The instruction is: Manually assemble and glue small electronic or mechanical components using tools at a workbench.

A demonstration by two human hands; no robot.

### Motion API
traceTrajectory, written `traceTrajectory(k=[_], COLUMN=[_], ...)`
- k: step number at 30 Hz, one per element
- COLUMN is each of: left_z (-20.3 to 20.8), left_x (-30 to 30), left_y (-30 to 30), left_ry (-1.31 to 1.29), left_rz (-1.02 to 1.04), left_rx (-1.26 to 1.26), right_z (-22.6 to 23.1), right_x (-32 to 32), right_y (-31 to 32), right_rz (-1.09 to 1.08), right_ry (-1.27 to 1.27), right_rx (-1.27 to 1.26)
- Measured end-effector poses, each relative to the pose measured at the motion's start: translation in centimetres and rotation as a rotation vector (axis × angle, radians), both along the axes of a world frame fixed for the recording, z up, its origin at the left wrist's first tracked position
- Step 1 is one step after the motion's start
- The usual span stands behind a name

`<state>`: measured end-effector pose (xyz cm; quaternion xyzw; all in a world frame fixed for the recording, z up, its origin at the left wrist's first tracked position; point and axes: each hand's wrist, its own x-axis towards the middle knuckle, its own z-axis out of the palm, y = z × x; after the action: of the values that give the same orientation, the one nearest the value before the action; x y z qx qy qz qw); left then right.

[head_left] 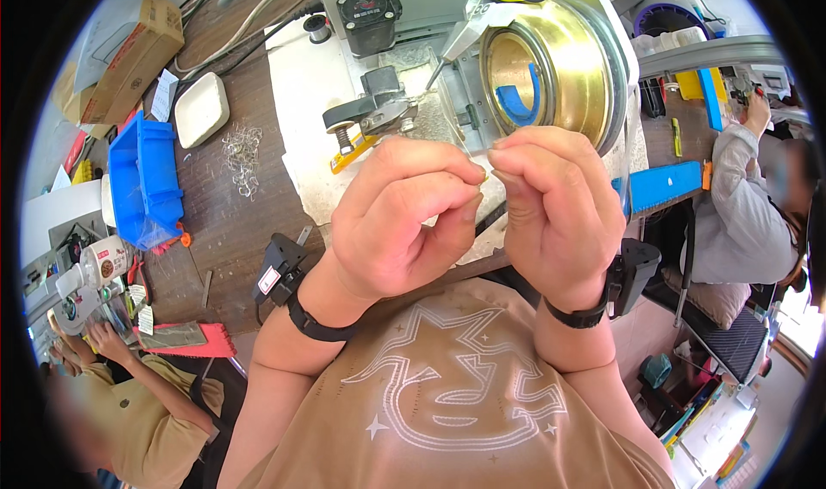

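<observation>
My left hand is closed in a pinch, thumb against forefinger. A tiny yellowish speck shows at its fingertips, too small to name. My right hand pinches in the same way just beside it, the fingertips of both hands almost meeting. Whatever the right fingers hold is hidden. Both hands are above the front of a bench machine. Just beyond them are its large brass-coloured ring, a curved blue strip inside that ring, and a pointed metal nozzle. A small clamp-like metal mechanism stands beyond my left hand.
A loose heap of thin metal loops lies on the wooden table left of the machine, near a white dish and a blue bin. A cardboard box stands farther back. Co-workers sit on the left and right.
</observation>
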<state>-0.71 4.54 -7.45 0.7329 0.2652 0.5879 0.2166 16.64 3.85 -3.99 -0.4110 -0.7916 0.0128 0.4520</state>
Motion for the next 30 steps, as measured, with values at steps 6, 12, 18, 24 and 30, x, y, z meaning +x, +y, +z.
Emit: traceTrajectory(k=[6, 12, 18, 24, 30], left_z=[0.01, -0.48, -0.63, -0.59, -0.39], left_x=[0.05, 0.19, 0.19, 0.17, 0.17], left_y=[-0.25, -0.16, 0.1, 0.03, 0.02], left_ry=[0.018, -0.007, 0.011, 0.023, 0.03], left_rz=[0.046, 0.009, 0.013, 0.009, 0.009], left_rx=[0.003, 0.011, 0.052, 0.052, 0.042], right_z=[-0.09, -0.2, -0.25, -0.12, -0.47], right_x=[-0.24, -0.29, -0.35, -0.42, -0.31], right_y=[0.14, 0.12, 0.06, -0.02, 0.12], right_rz=[-0.022, -0.022, -0.028, -0.033, -0.021], right_ry=[0.014, 0.018, -0.001, -0.013, -0.028], right_rx=[0.014, 0.014, 0.003, -0.011, 0.009])
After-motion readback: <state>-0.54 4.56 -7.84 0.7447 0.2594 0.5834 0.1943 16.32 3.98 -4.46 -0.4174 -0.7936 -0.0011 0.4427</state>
